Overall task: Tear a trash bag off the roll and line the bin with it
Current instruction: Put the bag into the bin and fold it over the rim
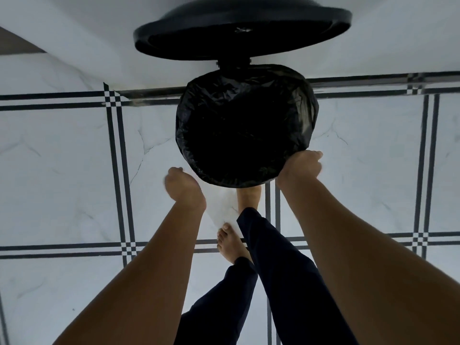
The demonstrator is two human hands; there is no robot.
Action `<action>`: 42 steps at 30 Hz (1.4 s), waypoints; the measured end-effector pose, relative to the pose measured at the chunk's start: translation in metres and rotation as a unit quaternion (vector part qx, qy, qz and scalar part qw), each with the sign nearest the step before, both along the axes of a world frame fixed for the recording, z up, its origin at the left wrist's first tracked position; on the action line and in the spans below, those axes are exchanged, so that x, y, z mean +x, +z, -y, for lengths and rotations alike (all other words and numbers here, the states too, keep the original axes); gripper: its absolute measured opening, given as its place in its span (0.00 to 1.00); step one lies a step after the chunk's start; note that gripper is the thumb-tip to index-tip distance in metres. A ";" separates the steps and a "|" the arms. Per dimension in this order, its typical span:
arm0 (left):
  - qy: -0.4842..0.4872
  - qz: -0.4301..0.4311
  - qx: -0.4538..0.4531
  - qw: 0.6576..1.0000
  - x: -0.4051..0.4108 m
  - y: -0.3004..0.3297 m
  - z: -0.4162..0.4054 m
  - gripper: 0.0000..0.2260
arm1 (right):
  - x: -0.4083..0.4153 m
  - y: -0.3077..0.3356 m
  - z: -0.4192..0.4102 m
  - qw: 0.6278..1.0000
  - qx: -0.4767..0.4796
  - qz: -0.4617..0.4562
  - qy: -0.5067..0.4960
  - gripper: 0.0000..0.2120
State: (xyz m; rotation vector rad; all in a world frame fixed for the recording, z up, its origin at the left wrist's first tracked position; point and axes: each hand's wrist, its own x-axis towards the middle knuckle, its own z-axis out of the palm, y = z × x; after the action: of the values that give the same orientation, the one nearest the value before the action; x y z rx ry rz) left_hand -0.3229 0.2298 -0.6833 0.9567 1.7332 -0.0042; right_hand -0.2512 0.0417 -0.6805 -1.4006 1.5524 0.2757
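A round bin stands on the floor below me, its mouth covered by a black trash bag [246,100] folded over the rim all the way round. The bin's black lid [241,33] is tipped up behind it. My right hand [302,166] is at the bin's near right edge, fingers curled down over the bag's folded rim. My left hand [183,186] is at the near left edge, fingers curled downward just beside the bag; whether it touches the plastic is unclear. The roll is not in view.
The floor is white marble tile [64,170] with black striped borders. A white wall [74,46] runs behind the bin. My bare feet [231,242] and dark trouser legs stand right in front of the bin, one foot under its near edge.
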 end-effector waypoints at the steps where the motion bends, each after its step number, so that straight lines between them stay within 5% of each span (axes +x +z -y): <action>1: -0.014 -0.009 0.083 0.996 0.006 0.004 -0.003 0.13 | 0.000 -0.001 0.003 0.999 -0.048 0.025 0.001 0.26; 4: -0.091 0.081 0.206 0.971 0.037 0.022 -0.007 0.09 | 0.010 0.025 -0.012 0.973 -0.165 0.107 0.118 0.20; 7: -0.150 0.095 0.192 0.965 0.063 0.023 -0.007 0.13 | 0.021 0.022 -0.022 0.956 -0.201 0.071 0.201 0.16; 14: -0.165 0.079 0.043 0.982 0.073 0.012 -0.022 0.14 | 0.044 0.007 -0.001 0.977 -0.091 0.071 0.178 0.16; 18: -0.216 0.087 0.030 0.972 0.074 0.015 -0.028 0.07 | 0.050 -0.003 0.001 0.985 -0.070 0.058 0.149 0.12; 27: -0.282 0.072 0.050 0.955 0.075 0.010 -0.037 0.14 | 0.063 -0.008 0.016 0.968 -0.059 -0.010 0.244 0.22; 30: -0.275 0.019 0.117 0.954 0.080 0.013 -0.043 0.18 | 0.068 -0.006 0.016 0.942 -0.164 0.009 0.293 0.12; 33: -0.232 0.060 0.118 0.964 0.086 0.011 -0.042 0.16 | 0.070 -0.005 0.008 0.903 -0.252 0.134 0.321 0.03; 37: -0.298 0.078 0.109 0.945 0.093 0.008 -0.037 0.21 | 0.074 -0.011 -0.001 0.868 -0.170 0.153 0.440 0.11; 42: -0.303 0.079 0.040 0.949 0.104 -0.002 -0.041 0.13 | 0.092 -0.019 0.000 0.865 -0.149 0.093 0.470 0.24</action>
State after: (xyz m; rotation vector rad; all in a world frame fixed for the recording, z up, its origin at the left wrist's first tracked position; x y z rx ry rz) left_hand -0.2184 0.2705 -0.6853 1.4768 1.2453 -0.2511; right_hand -0.1590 0.0413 -0.6998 -2.2947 0.6556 0.4707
